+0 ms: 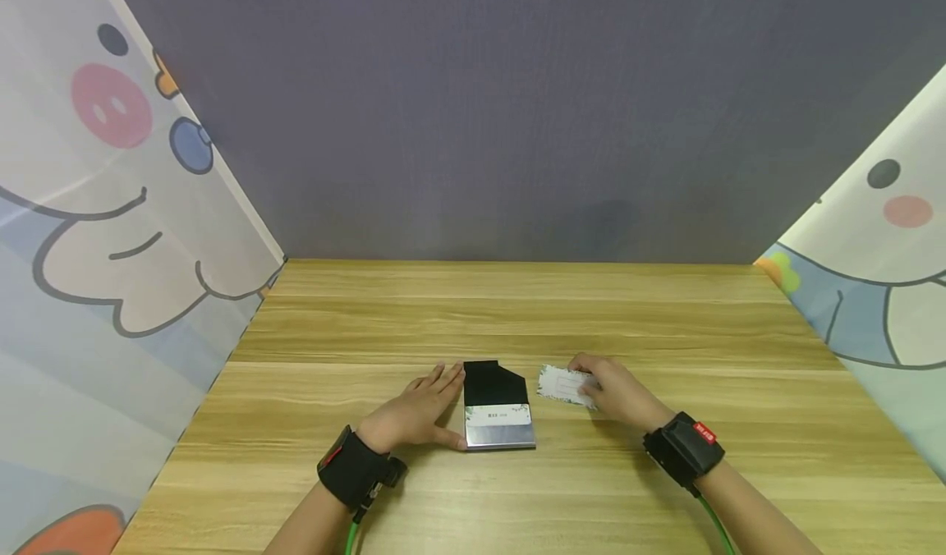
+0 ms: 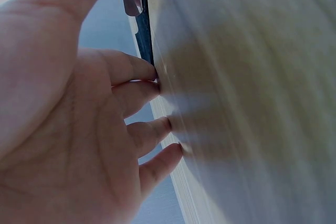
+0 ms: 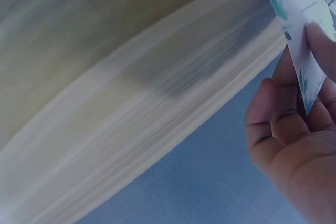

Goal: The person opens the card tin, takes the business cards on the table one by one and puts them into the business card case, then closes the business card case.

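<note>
A business card case [image 1: 500,437] lies on the table with its black lid [image 1: 493,385] folded back and its silvery front toward me. A white card with green leaf print [image 1: 499,415] shows above that front. My left hand [image 1: 417,411] rests at the case's left side, fingers spread and thumb by its lower left corner; in the left wrist view its fingertips [image 2: 176,152] meet the wood. Right of the case, my right hand [image 1: 619,392] pinches another leaf-bordered white card [image 1: 564,384] between thumb and fingers. The right wrist view shows this card [image 3: 296,11] tilted, thumb across its face.
The wooden table [image 1: 369,317] runs back to a grey upright panel [image 1: 473,128]. Cartoon-printed cloths [image 1: 81,235] flank the left and right sides. Each wrist wears a black strap device [image 1: 683,450], with a green cable [image 1: 715,522] trailing toward me.
</note>
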Demonstrator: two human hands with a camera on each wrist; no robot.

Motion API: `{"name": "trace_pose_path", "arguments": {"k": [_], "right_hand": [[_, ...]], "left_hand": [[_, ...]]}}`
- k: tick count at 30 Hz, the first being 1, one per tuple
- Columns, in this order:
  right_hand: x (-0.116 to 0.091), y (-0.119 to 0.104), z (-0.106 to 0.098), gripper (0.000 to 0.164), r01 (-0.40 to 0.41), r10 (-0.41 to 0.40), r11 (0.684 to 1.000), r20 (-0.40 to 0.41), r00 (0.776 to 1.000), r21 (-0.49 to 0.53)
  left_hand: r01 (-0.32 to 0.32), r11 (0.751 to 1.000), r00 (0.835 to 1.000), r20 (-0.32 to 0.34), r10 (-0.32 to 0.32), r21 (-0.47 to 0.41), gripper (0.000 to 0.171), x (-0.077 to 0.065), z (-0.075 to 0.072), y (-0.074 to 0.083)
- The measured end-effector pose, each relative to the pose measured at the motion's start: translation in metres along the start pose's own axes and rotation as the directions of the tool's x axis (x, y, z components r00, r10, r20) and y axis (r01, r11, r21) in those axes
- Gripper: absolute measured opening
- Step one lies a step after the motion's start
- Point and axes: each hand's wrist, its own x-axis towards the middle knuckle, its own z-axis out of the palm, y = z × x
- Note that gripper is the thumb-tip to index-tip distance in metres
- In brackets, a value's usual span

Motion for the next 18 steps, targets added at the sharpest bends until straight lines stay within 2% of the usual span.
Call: {"name": "trace_pose_path", "arguments": {"k": [12, 18], "right_hand": [[0.006, -0.015, 0.002, 0.023, 0.059, -0.051, 0.996, -0.115, 0.992, 0.069], [0.013, -0.031, 0.006, 0.022, 0.081, -0.066, 0.991, -0.128, 0.990, 0.111]], "left_hand": [[-0.010, 1.000, 1.000, -0.010, 0.010, 0.005, 0.100, -0.001, 0.000, 0.000], [-0.011, 1.000, 1.000, -0.011, 0.011, 0.001, 0.099, -0.001, 0.000, 0.001]]}}
